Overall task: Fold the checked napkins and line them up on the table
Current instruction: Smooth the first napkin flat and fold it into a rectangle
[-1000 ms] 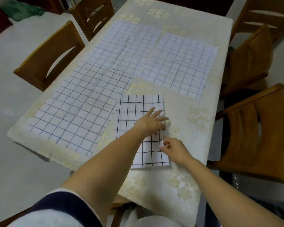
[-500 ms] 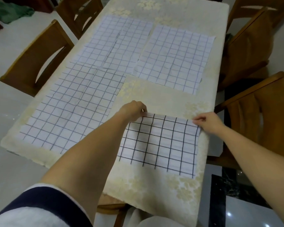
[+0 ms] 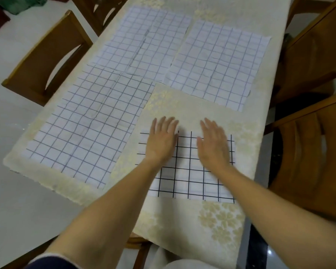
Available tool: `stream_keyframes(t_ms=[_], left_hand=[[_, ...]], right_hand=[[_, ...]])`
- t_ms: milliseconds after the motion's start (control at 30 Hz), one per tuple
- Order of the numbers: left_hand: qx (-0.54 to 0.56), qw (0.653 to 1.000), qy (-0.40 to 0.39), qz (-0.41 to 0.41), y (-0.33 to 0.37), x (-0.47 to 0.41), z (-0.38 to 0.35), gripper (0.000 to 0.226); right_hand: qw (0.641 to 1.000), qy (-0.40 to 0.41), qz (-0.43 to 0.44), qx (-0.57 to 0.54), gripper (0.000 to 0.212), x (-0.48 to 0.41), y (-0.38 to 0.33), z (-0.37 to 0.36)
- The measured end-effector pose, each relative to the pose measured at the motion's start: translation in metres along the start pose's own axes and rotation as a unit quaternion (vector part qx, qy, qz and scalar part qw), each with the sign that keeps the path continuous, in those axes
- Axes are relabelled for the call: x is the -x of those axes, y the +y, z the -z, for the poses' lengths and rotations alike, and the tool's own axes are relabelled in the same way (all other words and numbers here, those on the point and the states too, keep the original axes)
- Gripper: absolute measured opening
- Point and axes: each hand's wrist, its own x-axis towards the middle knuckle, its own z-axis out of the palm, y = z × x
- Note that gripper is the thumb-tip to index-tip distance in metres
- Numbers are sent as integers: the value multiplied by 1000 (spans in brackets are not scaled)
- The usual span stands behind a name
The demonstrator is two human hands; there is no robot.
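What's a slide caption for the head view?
Left hand and right hand press the small napkin beside larger spread napkins.

Folded napkin (image 3: 190, 177): dark grid lines only, no writing.
Flat napkins (image 3: 217, 65): faint grid, no writing.
Tabletop (image 3: 182, 105): flower-patterned cloth, no words.
Chairs (image 3: 318, 152): no readable label.

L hand (image 3: 161, 141) and R hand (image 3: 213, 145) are both bare, fingers (image 3: 164, 123) slim, tips smeared by blur just past the far edge of the dark-checked napkin (image 3: 188, 177). L forearm (image 3: 113, 202) is bare from the wrist to approx. the elbow, where a sleeve (image 3: 52, 264) starts well below-left of the napkin: dark navy fabric w/ a thin pale band along its cuff edge, rest cut off by the frame. R forearm (image 3: 270, 206), below-right of the napkin, is bare right to the frame edge.
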Motion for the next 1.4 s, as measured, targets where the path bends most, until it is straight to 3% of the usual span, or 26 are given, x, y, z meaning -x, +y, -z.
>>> stream_keyframes(t_ms=[100,200,467,600,667,867,1033,1133,1233,1400], left_hand=[[27,995,-100,-9,5,17,-25,57],[19,994,-110,6,-5,25,-37,67],[-9,990,-119,76,-38,44,-20,69],[-5,997,-66,35,-4,44,-20,69],[15,996,-76,36,12,53,-29,66],[10,991,-125,48,11,61,-35,69],[17,987,-158,21,1,54,-24,80],[-30,984,-167,-54,-14,50,-20,95],[-30,981,-177,-71,-22,51,-22,98],[-21,983,-170,-62,-21,52,-22,96]], right_hand=[[994,-84,23,68,58,12,-26,-31],[986,-130,19,107,64,23,-6,-44],[971,-136,-105,165,80,30,76,-4],[984,-80,-27,156,75,29,21,-12],[986,-94,8,134,71,41,-10,-32],[979,-138,-5,150,72,75,-4,-49],[978,-124,-116,122,87,72,39,-13],[973,-82,-205,67,96,64,40,3],[948,-72,-309,0,104,50,41,15],[878,-97,-439,-165,114,32,67,24]])
